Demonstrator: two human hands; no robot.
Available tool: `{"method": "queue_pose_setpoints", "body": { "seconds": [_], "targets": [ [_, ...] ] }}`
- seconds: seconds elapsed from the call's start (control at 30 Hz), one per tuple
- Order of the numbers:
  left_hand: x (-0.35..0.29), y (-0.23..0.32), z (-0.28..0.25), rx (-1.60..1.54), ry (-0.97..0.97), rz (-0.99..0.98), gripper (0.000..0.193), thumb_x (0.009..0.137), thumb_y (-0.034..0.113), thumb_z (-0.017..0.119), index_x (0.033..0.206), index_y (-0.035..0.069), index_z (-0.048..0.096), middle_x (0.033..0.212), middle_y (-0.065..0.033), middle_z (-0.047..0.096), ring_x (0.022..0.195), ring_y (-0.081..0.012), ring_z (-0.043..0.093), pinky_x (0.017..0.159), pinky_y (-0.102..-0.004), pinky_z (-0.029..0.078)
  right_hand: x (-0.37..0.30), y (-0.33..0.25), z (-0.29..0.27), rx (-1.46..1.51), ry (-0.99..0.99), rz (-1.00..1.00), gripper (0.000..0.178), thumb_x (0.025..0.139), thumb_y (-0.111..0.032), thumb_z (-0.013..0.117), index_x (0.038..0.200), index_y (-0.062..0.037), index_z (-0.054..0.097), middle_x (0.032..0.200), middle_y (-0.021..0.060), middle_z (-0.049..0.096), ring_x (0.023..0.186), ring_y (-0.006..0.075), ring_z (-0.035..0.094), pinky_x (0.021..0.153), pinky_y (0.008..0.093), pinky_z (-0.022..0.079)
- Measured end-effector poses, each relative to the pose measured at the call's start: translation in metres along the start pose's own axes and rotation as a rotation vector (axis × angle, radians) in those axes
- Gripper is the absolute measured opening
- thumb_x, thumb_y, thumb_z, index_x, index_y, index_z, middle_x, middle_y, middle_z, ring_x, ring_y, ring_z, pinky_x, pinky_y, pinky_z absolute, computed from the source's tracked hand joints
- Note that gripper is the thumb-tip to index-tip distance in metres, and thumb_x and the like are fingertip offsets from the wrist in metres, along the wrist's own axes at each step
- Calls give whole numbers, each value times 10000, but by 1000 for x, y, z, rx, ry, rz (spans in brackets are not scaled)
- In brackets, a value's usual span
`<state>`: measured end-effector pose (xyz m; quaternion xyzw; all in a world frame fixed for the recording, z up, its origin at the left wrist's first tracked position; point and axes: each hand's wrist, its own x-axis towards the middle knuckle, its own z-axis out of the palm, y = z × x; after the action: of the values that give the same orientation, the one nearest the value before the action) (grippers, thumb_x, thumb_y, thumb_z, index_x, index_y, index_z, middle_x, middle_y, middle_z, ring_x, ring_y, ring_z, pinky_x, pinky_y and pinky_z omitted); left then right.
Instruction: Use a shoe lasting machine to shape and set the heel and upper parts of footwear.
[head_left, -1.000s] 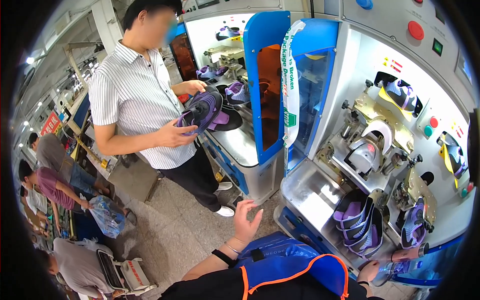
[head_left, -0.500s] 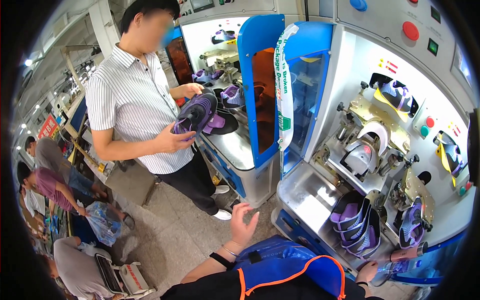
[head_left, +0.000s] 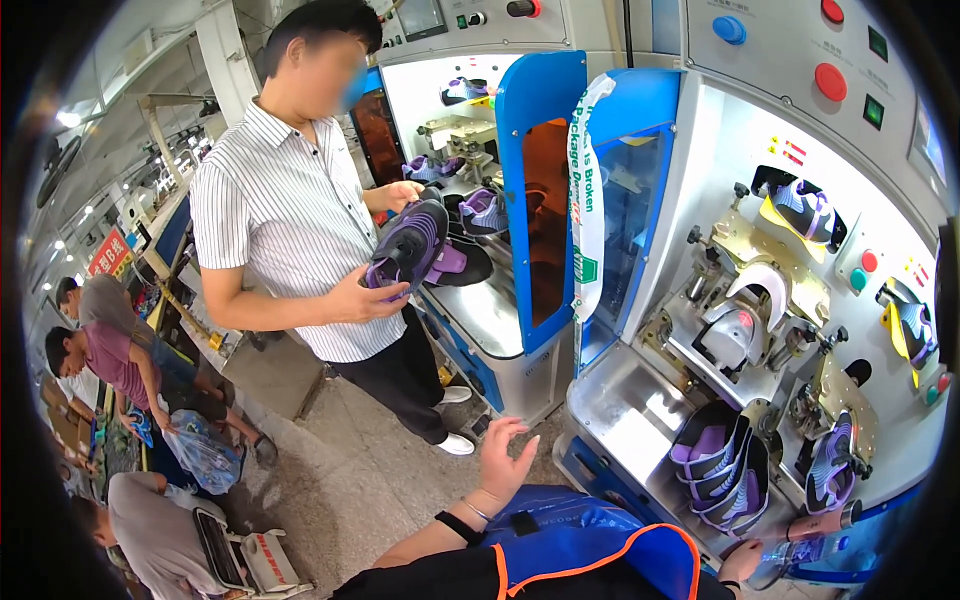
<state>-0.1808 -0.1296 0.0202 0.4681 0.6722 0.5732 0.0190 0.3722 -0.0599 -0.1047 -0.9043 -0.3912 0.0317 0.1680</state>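
Observation:
My left hand (head_left: 508,458) is raised over the floor in front of my blue apron (head_left: 590,520), its fingers bent and apart with nothing in them. At the lower right, my right hand (head_left: 740,561) rests by the front edge of the machine, beside a clear plastic bottle (head_left: 805,549). Its fingers are partly hidden, so I cannot make out a grip. Just above it, a stack of purple and black shoe uppers (head_left: 722,470) stands on the metal ledge. Another purple-grey upper (head_left: 832,465) sits on the machine's right-hand fixture.
A co-worker in a striped shirt (head_left: 270,190) holds a black and purple shoe (head_left: 412,245) in both hands. A blue door (head_left: 630,210) stands swung out on my machine (head_left: 640,400). Several people work at the far left, near a stool (head_left: 262,560).
The whole view has shifted slightly, so things sit a little farther right and lower. My left hand stays raised with its fingers slightly more bent. The co-worker still holds the shoe.

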Motion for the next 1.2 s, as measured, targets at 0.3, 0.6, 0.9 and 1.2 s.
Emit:
{"method": "queue_pose_setpoints", "body": {
  "seconds": [0.3, 0.6, 0.9, 1.2],
  "targets": [
    [-8, -12, 1, -15, 34, -11, 379, 819, 126, 740, 1131, 21, 552, 1104, -143, 582, 973, -273, 597, 788, -341, 504, -5, -5, 0, -27, 14, 3, 412, 1000, -367, 378, 1030, -42, 630, 974, 253, 670, 889, 462, 621, 752, 537, 482],
    [52, 7, -12, -375, 7, -257, 972, 923, 61, 632, 1543, 85, -116, 789, -38, 632, 666, -64, 562, 630, -202, 468, 10, 11, 11, -92, -83, 54, 496, 976, -440, 409, 1056, -16, 652, 986, 260, 677, 908, 454, 634, 801, 532, 493],
    [49, 4, 20, -279, -236, -136, 500, 918, 120, 671, 1364, 20, 467, 786, -20, 626, 693, -68, 579, 629, -215, 477, -14, -9, -14, -1, -30, 30, 456, 977, -398, 369, 1033, -44, 651, 1030, 246, 668, 948, 452, 629, 813, 525, 493],
    [-10, 23, 121, -218, -805, -160, 311, 866, 97, 713, 1158, 49, 615, 883, -28, 645, 792, -94, 605, 672, -243, 500, -28, -14, -24, 322, 84, -412, 155, 847, -225, 621, 872, -73, 621, 877, 139, 629, 846, 357, 608, 738, 424, 497]
  ]
}}
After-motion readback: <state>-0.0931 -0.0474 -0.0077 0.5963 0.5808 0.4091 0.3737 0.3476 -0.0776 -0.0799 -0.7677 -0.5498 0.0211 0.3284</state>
